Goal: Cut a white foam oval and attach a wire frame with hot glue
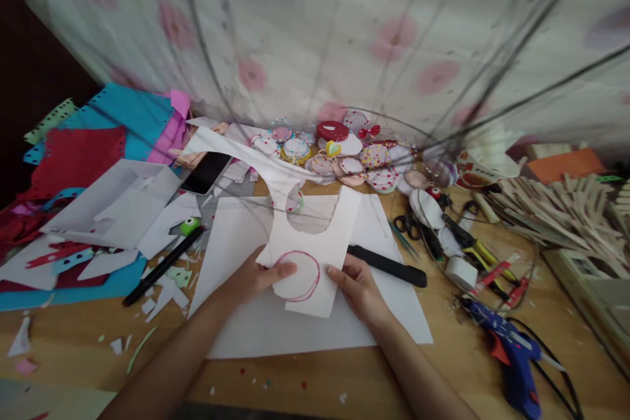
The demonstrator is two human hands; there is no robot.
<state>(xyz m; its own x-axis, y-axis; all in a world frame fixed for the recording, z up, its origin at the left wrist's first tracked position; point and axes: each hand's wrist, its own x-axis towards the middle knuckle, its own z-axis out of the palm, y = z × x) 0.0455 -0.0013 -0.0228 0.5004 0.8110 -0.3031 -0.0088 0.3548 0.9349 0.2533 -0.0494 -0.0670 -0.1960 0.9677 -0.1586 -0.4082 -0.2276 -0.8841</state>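
A white sheet of card (319, 243) with curved pieces cut out of it is held up in front of me. A circle in pinkish-red line is drawn on its lower part. My left hand (260, 272) pinches the card's left edge, thumb on the drawn circle. At the right edge, my right hand (361, 285) grips the card with the thumb in front and fingers behind. A long black object (388, 266) lies beside the right hand; its kind I cannot make out. Beneath everything is a large white sheet of paper (246, 335).
Left are coloured felt sheets (83, 151), a white box (113, 203), a phone (205, 172) and a black pen (162, 266). Round decorated pieces (352, 164) pile up behind. To the right lie scissors (407, 226), pliers (475, 246), a blue glue gun (512, 348) and wooden sticks (556, 210).
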